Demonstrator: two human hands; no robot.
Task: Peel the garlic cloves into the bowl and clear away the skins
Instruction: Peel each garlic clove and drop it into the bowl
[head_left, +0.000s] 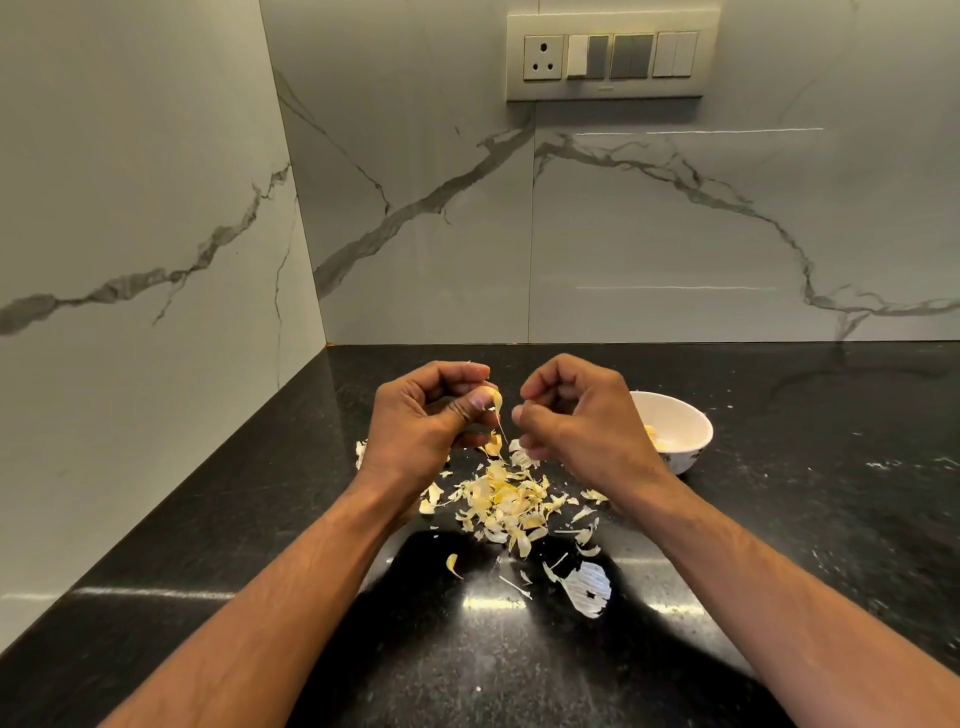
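Left hand (431, 415) pinching a small pale-yellow garlic clove (492, 397) above scattered papery skins (506, 501) on the black speckled stone surface (805, 519). Right hand (576, 415) curled alongside, apparently tugging a thin skin strip. Risk: slippery clove dropping among skins, missing the white ceramic bowl (691, 423).

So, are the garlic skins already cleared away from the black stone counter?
No, a pile of pale yellow garlic skins lies on the black stone counter below both hands.
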